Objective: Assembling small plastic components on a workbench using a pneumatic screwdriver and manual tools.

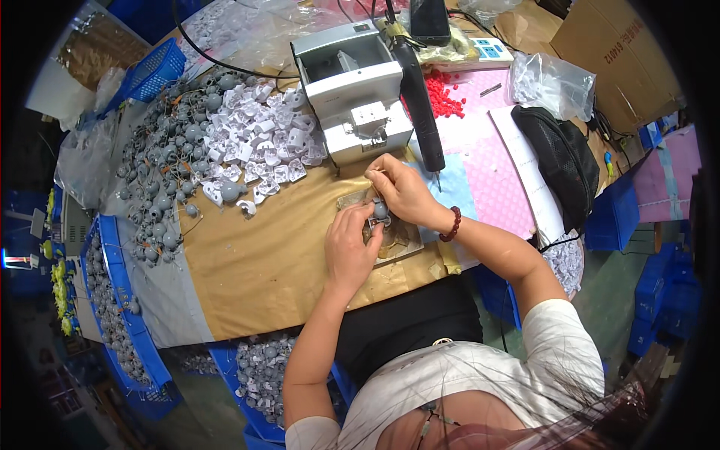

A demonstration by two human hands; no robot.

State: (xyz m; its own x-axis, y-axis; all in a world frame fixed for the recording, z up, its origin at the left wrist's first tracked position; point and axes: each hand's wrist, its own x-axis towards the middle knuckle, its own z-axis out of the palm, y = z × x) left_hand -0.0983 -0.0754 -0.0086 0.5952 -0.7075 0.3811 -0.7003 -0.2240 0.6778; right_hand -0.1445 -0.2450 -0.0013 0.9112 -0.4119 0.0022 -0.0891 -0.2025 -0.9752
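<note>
My left hand [349, 244] is closed around a small grey ball-shaped part [381, 211] with a pale piece at its lower side, over a flat square work plate [405, 246]. Just above it, my right hand [405, 191] has thumb and fingertips pinched together near the front of a white and grey machine [352, 90]. What lies in that pinch is too small to make out. To the right of the machine a black electric screwdriver [421, 112] points its bit down, close to my right hand.
Grey ball parts with wires [161, 172] and white plastic housings [262, 135] pile up on the left. Red small parts [444, 94], a clear bag [553, 82] and a black mesh pouch [559, 154] lie on the right. Blue bins [120, 300] stand below the table's edge.
</note>
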